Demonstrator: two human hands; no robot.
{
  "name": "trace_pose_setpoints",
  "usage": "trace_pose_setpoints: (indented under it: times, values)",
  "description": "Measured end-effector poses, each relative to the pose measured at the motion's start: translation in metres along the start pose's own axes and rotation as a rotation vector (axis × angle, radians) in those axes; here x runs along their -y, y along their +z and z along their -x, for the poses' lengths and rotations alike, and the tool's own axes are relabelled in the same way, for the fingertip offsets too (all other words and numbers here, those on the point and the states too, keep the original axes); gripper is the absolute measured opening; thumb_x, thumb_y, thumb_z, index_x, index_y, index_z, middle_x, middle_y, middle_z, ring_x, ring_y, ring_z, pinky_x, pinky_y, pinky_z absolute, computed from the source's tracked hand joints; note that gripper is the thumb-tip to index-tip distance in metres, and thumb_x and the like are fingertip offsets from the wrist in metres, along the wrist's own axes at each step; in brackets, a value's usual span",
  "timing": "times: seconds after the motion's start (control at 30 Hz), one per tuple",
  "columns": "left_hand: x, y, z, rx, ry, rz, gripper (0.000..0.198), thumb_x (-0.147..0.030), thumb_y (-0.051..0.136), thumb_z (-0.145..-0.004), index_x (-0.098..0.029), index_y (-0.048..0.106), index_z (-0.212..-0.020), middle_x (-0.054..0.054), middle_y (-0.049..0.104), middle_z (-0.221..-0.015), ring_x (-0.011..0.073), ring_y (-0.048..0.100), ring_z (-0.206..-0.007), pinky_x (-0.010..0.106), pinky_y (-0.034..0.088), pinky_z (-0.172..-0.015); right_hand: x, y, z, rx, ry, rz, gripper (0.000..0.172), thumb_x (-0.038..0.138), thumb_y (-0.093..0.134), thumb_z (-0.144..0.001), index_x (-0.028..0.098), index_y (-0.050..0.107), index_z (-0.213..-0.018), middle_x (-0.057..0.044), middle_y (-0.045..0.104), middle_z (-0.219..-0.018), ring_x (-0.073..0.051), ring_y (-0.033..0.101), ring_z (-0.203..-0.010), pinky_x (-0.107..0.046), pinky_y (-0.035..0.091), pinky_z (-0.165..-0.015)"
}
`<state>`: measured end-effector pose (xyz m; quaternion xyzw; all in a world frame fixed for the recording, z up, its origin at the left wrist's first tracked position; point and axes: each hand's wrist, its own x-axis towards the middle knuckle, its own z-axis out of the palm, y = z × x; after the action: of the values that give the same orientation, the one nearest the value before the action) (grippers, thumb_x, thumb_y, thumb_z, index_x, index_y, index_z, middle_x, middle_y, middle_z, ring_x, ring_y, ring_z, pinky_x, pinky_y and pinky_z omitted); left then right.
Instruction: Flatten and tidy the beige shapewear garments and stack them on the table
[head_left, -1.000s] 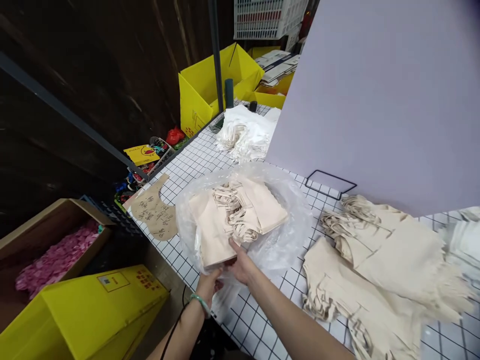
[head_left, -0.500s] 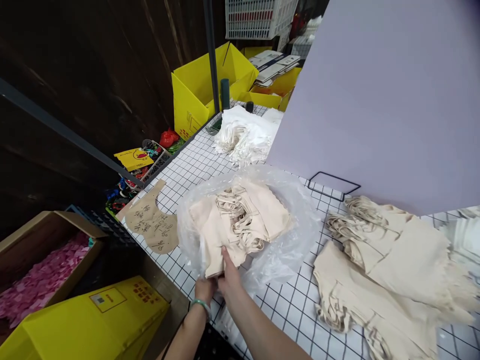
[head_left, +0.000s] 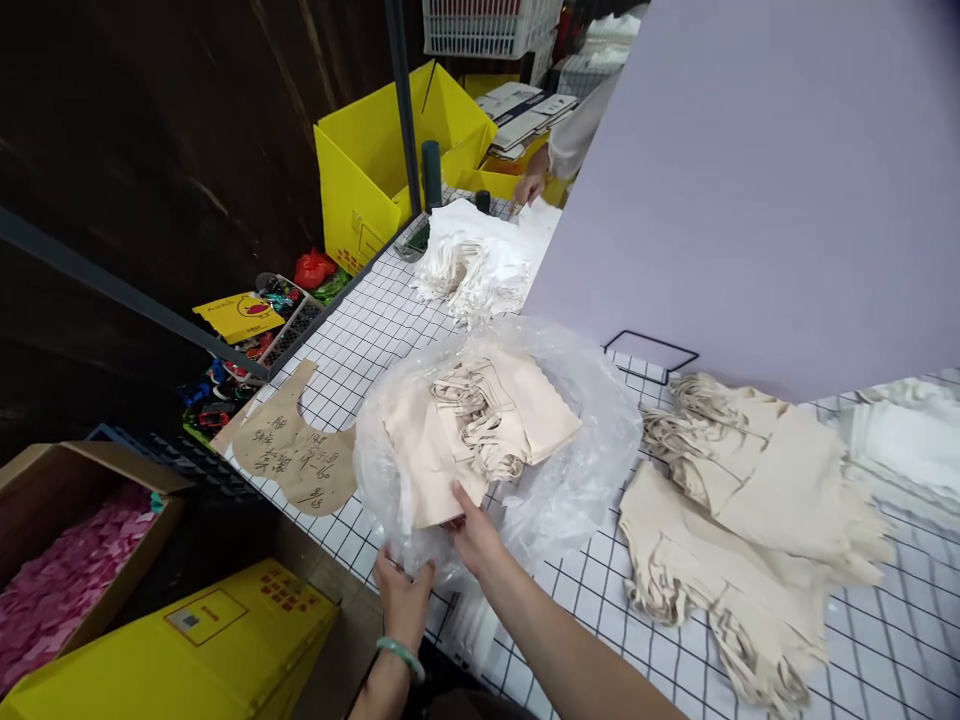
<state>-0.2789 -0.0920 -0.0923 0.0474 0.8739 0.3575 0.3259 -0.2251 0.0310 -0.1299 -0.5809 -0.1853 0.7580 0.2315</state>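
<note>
A stack of cream cut fabric pieces (head_left: 427, 460) lies in an open clear plastic bag (head_left: 566, 510) on the table. My right hand (head_left: 478, 535) grips the stack's near edge, thumb on top and fingers underneath. Just left of it, my left hand (head_left: 405, 595), with a green bangle on the wrist, is at the near rim of the bag. Its thumb and fingers are spread apart; whether they touch the plastic is hard to tell. To the left lies a brown paper pattern (head_left: 300, 450) with handwriting.
More cream fabric stacks (head_left: 750, 480) lie right, white fabric (head_left: 480, 250) at the back. A lilac board (head_left: 750, 180) stands behind. Yellow boxes (head_left: 367, 160) and a carton of pink pieces (head_left: 75, 560) surround the grid-patterned table (head_left: 577, 640). Another person's hand (head_left: 532, 178) is at the back.
My left hand has drawn back from the fabric's edge toward the bag's near rim, its fingers spreading. My right hand still grips the stack. Another person's hand and sleeve have appeared at the back.
</note>
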Motion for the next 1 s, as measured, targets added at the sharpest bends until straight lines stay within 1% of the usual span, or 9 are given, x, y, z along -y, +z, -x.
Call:
trace_pose_setpoints:
  times: [0.1,0.17,0.23,0.33,0.5,0.6,0.7,0.83,1.0]
  values:
    - [-0.024,-0.008,0.010,-0.175,0.630,-0.311,0.082,-0.030,0.062,-0.085,-0.018,0.022,-0.155,0.022,0.022,-0.162,0.0377,0.022,-0.151,0.056,0.029,-0.119,0.004,-0.014,0.013,-0.062,-0.016,0.067,0.065,0.072,0.040,-0.089,0.019,0.054,-0.123,-0.016,0.070,-0.116,-0.027,0.070,-0.106,-0.041,0.060,-0.083]
    - [-0.044,-0.001,0.007,-0.027,0.941,-0.503,0.073,-0.025,0.055,-0.091,-0.023,0.023,-0.157,0.016,0.020,-0.166,0.0346,0.014,-0.155,0.056,0.022,-0.122,0.009,-0.019,0.020,-0.107,-0.054,0.109,0.070,0.071,0.017,-0.093,0.018,0.053,-0.122,-0.017,0.068,-0.114,-0.028,0.068,-0.107,-0.043,0.058,-0.085]
    - [-0.065,0.014,-0.006,0.126,1.064,-0.665,0.072,-0.026,0.056,-0.091,-0.022,0.026,-0.157,0.015,0.022,-0.166,0.0342,0.013,-0.155,0.057,0.018,-0.123,0.016,-0.022,0.029,-0.157,-0.116,0.162,0.067,0.065,0.012,-0.095,0.017,0.050,-0.124,-0.018,0.065,-0.118,-0.028,0.065,-0.111,-0.044,0.056,-0.090]
    - [-0.094,0.042,-0.033,0.168,1.033,-0.774,0.092,-0.046,0.065,-0.086,-0.011,0.022,-0.159,0.020,0.018,-0.166,0.0364,0.012,-0.155,0.059,0.015,-0.123,0.042,-0.025,0.040,-0.212,-0.325,0.289,0.050,0.056,0.033,-0.095,0.021,0.048,-0.129,-0.015,0.057,-0.131,-0.027,0.053,-0.126,-0.044,0.046,-0.105]
    - [-0.128,0.071,-0.079,0.085,1.004,-0.781,0.096,-0.066,0.054,-0.087,-0.009,0.023,-0.159,0.018,0.019,-0.166,0.0359,0.012,-0.155,0.060,0.006,-0.124,0.145,-0.024,0.003,-0.312,-1.088,1.098,0.046,0.040,0.031,-0.102,0.022,0.056,-0.135,-0.013,0.047,-0.148,-0.030,0.028,-0.146,-0.052,0.017,-0.120]
    - [-0.143,0.080,-0.104,-0.027,0.934,-0.736,0.082,-0.060,0.043,-0.094,-0.013,0.025,-0.159,0.014,0.021,-0.166,0.0347,0.011,-0.155,0.061,0.002,-0.123,0.209,-0.022,-0.050,-0.240,-1.019,1.496,0.054,0.040,0.021,-0.104,0.024,0.045,-0.150,-0.007,0.031,-0.163,-0.031,0.015,-0.152,-0.054,0.007,-0.122]
    - [-0.155,0.092,-0.123,-0.099,0.810,-0.682,0.072,-0.055,0.033,-0.099,-0.016,0.026,-0.159,0.011,0.024,-0.166,0.0334,0.013,-0.155,0.060,0.002,-0.124,0.236,-0.023,-0.094,-0.078,-0.904,1.670,0.058,0.050,0.019,-0.104,0.030,0.035,-0.156,-0.002,0.023,-0.167,-0.034,0.017,-0.152,-0.059,0.011,-0.121]
    - [-0.165,0.111,-0.136,-0.122,0.724,-0.682,0.075,-0.060,0.031,-0.098,-0.015,0.030,-0.158,0.012,0.026,-0.165,0.0354,0.012,-0.155,0.061,0.000,-0.123,0.220,-0.022,-0.120,-0.022,-0.901,1.709,0.064,0.060,0.016,-0.101,0.035,0.023,-0.160,0.000,0.018,-0.168,-0.036,0.007,-0.154,-0.063,0.015,-0.119]
    - [-0.175,0.118,-0.132,-0.137,0.675,-0.705,0.077,-0.062,0.034,-0.096,-0.015,0.032,-0.157,0.013,0.024,-0.165,0.0366,0.009,-0.155,0.062,0.000,-0.123,0.206,-0.013,-0.122,-0.039,-0.868,1.733,0.065,0.061,0.017,-0.101,0.034,0.017,-0.161,0.000,0.012,-0.169,-0.036,-0.003,-0.155,-0.064,0.012,-0.119]
